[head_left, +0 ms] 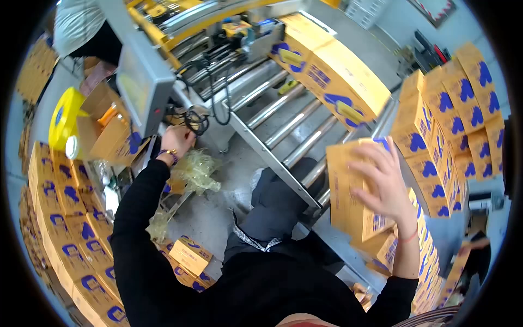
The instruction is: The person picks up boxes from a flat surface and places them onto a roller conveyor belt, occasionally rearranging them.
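**Fingers spread on a yellow box by the rollers**

Fingers [376, 158] of the right hand [384, 188] are spread wide and pressed flat on a yellow cardboard box with blue marks [351, 201]. This box is held up on its side, just beside the end of the silver metal roller track [289, 128]. The hand holds the box with an open palm, not a closed fist.

Over on the other side, the left hand [177, 140] reaches out, in a long black sleeve [136, 218]. It is curled near a grey metal machine box [144, 82] and some black cables [196, 120]. I cannot tell if those fingers are gripping anything. A crumpled bunch of clear yellowish plastic wrap [196, 171] lies just below that hand.

Two long yellow cardboard cartons with blue marks [327, 71] lie on the roller track, end to end and touching. They are closed, so what is inside is hidden.

A tall stack of the same yellow boxes [452, 125] stands on the right; I can see more than ten of them. Another stack of yellow boxes [60, 218] fills the left side, too many to count well. One small yellow box [190, 255] lies on the grey floor [218, 218].

Each box has dark blue shapes and blue writing, but the words are too small to read.

A round yellow roll [62, 117] sits by an open brown box [109, 131] at the left. Another person in a light top [79, 22] stands at the far left.
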`<state>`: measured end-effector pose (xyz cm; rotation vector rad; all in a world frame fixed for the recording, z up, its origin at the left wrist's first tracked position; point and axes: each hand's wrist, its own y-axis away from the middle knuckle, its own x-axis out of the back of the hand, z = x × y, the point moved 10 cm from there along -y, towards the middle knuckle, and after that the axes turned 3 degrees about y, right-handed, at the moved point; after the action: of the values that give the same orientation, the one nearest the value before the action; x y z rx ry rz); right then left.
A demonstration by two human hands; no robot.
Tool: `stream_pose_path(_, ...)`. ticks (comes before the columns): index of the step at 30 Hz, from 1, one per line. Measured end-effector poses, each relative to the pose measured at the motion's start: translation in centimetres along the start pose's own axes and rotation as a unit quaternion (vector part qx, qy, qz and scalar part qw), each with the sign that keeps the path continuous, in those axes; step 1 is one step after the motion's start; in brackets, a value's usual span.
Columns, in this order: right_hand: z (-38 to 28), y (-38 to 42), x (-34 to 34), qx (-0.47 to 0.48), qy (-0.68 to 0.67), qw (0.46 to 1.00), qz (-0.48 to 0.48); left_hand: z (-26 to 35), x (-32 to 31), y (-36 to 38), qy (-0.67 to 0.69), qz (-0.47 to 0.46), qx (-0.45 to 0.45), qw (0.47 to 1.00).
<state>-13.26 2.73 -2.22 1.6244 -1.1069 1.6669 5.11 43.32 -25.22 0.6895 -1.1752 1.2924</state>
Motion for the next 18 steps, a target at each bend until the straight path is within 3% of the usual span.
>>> stream_pose_path(4,2.3,-1.5,-3.1,-0.026,-0.038,0.999,0.007,-1.0,-0.4,0.0,0.026,0.016,0.005,1.0)
stream_pose_path(6,1.5,-1.2,-2.4,-0.055,0.003,0.996,0.065,-0.2,0.3,0.2,0.031,0.016,0.002,0.999)
stream_pose_path(9,1.7,0.8,-4.6,-0.051,-0.06,0.997,-0.003,-1.0,-0.2,0.0,0.051,0.002,0.015,0.999)
stream_pose_path(13,3.6,2.9,-4.0,-0.133,-0.035,0.99,0.007,-1.2,-0.7,0.2,0.042,0.007,-0.004,0.999)
stream_pose_path(14,4.6,4.1,-3.5,-0.14,-0.02,0.989,0.032,-0.1,-0.1,0.5,0.053,0.024,-0.068,0.996)
stream_pose_path(15,6.3,6.0,-3.4,-0.161,0.003,0.985,0.055,-1.6,-1.7,0.2,0.069,-0.013,-0.016,0.997)
stream_pose_path(16,8.3,8.1,-4.8,-0.159,-0.075,0.981,0.083,-3.8,-3.7,0.0,0.132,-0.02,-0.022,0.991)
stream_pose_path(17,8.0,9.1,-5.0,-0.112,-0.009,0.983,0.143,0.4,-1.3,0.4,0.183,-0.031,-0.037,0.982)
stream_pose_path(18,7.5,9.8,-5.9,-0.057,0.005,0.986,0.154,-2.0,-3.7,0.3,0.194,-0.118,0.048,0.973)
